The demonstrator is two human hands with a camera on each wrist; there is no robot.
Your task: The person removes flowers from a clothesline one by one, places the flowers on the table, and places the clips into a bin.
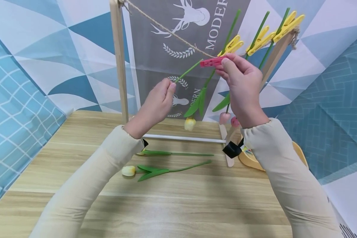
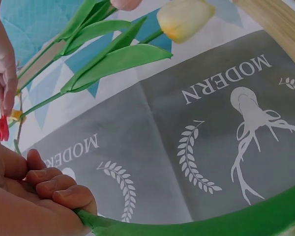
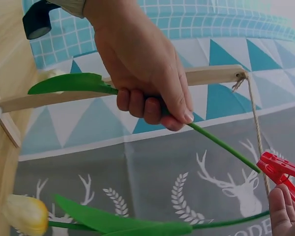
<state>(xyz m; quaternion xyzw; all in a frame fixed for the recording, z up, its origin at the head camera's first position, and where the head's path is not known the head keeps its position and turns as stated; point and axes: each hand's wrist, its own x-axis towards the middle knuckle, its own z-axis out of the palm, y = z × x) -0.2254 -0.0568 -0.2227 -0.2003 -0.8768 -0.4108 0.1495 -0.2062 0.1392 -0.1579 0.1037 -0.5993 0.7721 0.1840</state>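
Grips a flower stem [image 1: 188, 70] in the left hand [image 1: 156, 104], mid-frame. Pinches a red clothespin [image 1: 212, 61] in the right hand [image 1: 245, 84], above centre, just beside the stem's tip. Beyond, has yellow clothespins [image 1: 289, 27] fastening flowers [image 1: 201, 102] to a rope [image 3: 254, 108], upper right; behind, grey cloth [image 1: 148, 59].

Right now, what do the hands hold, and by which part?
The left hand grips a slender green flower stem between leaf and tip; the right hand pinches a red plastic clothespin by its handles.

Left fingers [image 3: 152, 111] round stem [image 3: 223, 147] near red clothespin [image 3: 271, 170]
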